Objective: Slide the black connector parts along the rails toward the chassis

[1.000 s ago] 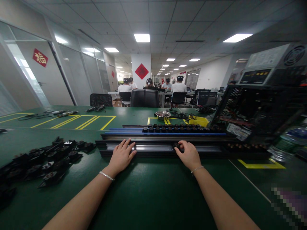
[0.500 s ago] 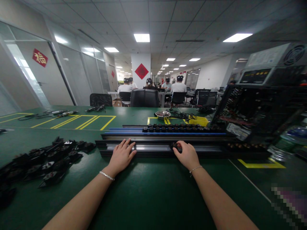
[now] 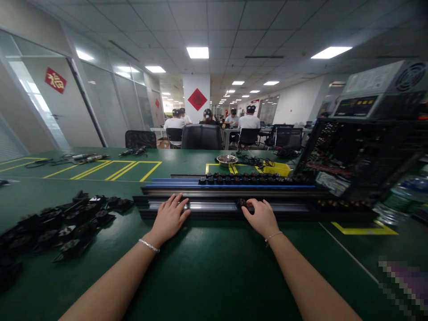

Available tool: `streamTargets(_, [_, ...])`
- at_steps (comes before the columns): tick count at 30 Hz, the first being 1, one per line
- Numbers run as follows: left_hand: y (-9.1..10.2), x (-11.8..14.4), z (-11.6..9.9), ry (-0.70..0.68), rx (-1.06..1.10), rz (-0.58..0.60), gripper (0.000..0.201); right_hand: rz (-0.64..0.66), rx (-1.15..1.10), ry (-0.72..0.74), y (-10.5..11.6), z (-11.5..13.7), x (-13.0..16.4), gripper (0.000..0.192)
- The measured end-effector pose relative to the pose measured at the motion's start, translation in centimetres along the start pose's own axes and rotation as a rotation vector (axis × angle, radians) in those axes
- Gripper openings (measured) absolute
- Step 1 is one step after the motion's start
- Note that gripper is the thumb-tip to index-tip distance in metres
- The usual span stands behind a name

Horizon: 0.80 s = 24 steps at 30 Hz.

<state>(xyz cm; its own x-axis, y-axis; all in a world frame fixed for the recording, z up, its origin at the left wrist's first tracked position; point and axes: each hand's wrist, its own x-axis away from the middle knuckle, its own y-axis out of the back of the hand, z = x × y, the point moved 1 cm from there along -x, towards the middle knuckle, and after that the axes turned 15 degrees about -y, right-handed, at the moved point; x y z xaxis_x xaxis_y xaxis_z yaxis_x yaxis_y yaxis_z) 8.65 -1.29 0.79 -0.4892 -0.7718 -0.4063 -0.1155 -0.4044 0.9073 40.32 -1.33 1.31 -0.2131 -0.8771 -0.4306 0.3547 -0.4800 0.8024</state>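
Note:
A long black rail (image 3: 207, 206) with a shiny inner channel lies crosswise on the green table. My left hand (image 3: 170, 215) rests palm down on its left part, fingers spread. Near the middle of the channel, the thumb and fingers of my right hand (image 3: 261, 217) are closed on a small black part (image 3: 242, 203); the fingers cover some of it. A row of similar parts with copper-coloured tops (image 3: 344, 204) sits at the rail's right end. Behind it lie another rail (image 3: 234, 193) and a blue strip (image 3: 180, 182), with several black parts (image 3: 247, 178) lined up.
Loose black parts (image 3: 70, 223) are heaped at the left. An open computer case (image 3: 361, 147) stands at the right, near a clear plastic bottle (image 3: 404, 196). Farther back are a metal bowl (image 3: 227, 160), a yellow tray (image 3: 277, 169) and cables. Several people sit at distant tables.
My right hand has dipped very slightly at the same spot on the rail, still holding the small black part. My left hand has stayed in place.

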Motion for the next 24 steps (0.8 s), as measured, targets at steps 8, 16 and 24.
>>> streamTargets(8, [-0.08, -0.06, 0.04, 0.001, 0.005, -0.004, 0.047, 0.027, -0.028, 0.056, -0.01, 0.22, 0.09, 0.020])
streamTargets(16, [-0.13, -0.02, 0.06, 0.002, -0.002, -0.003, 0.048, 0.051, -0.034, 0.082, 0.11, 0.56, 0.23, 0.018])
streamTargets(24, [-0.12, 0.01, 0.06, -0.001, -0.011, 0.011, 0.049, 0.122, -0.041, 0.091, 0.37, 0.99, 0.39, 0.020])
